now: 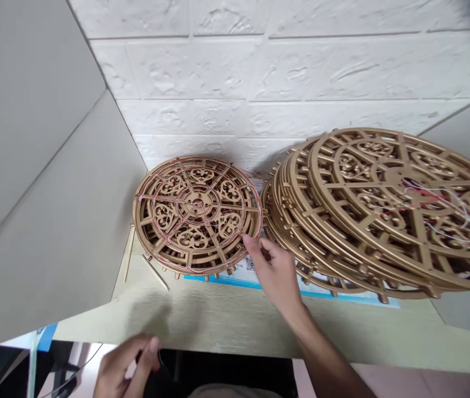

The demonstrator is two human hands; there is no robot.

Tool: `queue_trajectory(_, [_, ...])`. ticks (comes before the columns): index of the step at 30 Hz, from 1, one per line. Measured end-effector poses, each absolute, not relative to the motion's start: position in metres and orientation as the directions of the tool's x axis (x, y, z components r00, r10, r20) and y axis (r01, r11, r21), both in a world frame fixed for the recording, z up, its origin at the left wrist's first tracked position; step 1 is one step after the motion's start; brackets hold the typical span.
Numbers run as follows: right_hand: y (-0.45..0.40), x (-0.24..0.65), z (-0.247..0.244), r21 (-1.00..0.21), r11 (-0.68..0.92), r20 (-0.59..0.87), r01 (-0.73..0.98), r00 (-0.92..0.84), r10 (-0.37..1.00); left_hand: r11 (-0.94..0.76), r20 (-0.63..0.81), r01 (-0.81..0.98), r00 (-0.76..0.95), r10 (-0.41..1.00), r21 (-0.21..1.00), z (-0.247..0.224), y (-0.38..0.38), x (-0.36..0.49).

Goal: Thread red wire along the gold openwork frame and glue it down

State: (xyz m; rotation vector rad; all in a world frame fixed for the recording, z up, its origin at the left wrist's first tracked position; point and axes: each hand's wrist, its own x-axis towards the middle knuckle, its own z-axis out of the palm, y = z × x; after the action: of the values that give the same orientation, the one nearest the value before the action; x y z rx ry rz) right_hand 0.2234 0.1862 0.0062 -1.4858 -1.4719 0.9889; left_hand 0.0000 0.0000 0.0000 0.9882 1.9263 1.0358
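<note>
The right hand [274,271] was the nearer: its loosely parted fingers [251,241] touched, without gripping, the wired gold disc [196,215] at its 4 o'clock rim, the disc's centre lying at 10 o'clock. The left hand [129,367] was curled low; its grip was unclear.

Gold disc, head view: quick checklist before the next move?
1. Right hand: fingertips at the lower right rim of the gold disc: ok.
2. Red and white wires on that disc: laid along rim and spokes: ok.
3. Stack of discs: loose wires trail across its top disc: not ok.
4. Wooden sticks: lying by the disc's lower left edge, away from both hands: ok.
5. Left hand: below the desk edge; anything held: cannot tell.
</note>
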Motion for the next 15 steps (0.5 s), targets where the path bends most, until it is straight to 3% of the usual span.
queue_trajectory(4, [0.192,0.218,0.006,-0.950,-0.018,0.006,0.312,0.077,0.997,0.219,0.059,0.348,-0.638,0.768,0.912,0.018,0.065,-0.006])
queue_trajectory(6, [0.193,0.216,0.005,-0.965,-0.023,0.005,0.261,0.106,0.994,0.161,0.117,0.337,-0.672,0.731,0.928,0.013,0.093,-0.009])
queue_trajectory(12, [0.189,0.209,0.008,-0.998,-0.039,-0.030,0.052,0.155,0.987,0.128,-0.048,0.070,-0.671,0.740,0.989,-0.006,0.119,-0.013])
queue_trajectory(15, [0.187,0.208,0.012,-0.997,-0.041,-0.049,-0.062,0.138,0.989,0.044,-0.053,-0.030,-0.672,0.738,0.999,-0.009,0.115,-0.015])
